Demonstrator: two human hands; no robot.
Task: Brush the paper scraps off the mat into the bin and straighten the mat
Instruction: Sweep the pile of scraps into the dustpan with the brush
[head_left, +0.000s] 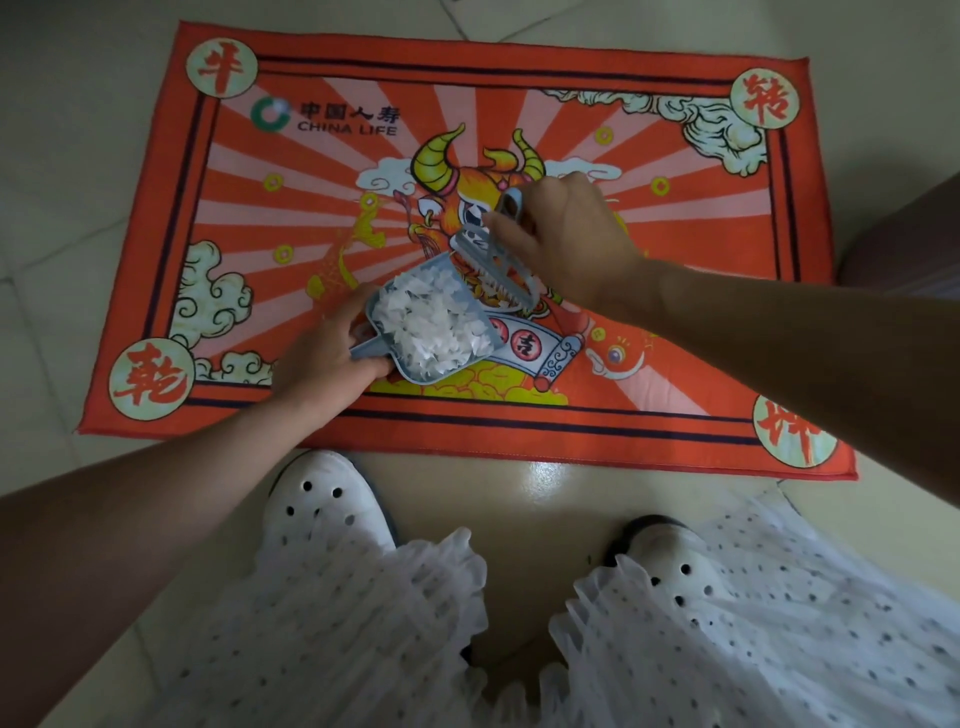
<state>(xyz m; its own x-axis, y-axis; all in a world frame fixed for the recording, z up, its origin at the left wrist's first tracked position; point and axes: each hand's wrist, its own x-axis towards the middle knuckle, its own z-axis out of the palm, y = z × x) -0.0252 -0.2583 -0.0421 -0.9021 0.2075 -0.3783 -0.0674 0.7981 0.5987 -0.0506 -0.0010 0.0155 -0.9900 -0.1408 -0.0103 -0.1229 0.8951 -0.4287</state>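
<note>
On the middle of the mat (457, 104), sweeping appeared nearly finished.
The left hand (327, 353) gripped the handle of a dustpan (431, 322) heaped with paper scraps (426, 317); the right hand's (566, 239) fingers were curled round a small brush (493, 260) at the pan's mouth. No loose scraps showed on the mat. Emptying into the bin, not in view, and straightening the skewed mat on the floor (78, 156) remained.

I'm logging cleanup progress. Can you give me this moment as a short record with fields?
mat: red printed mat on tiled floor, skewed
left hand: left hand grips dustpan handle
right hand: right hand holds brush at the pan's mouth
scraps: paper scraps heaped in the dustpan
bin: not in view
</note>
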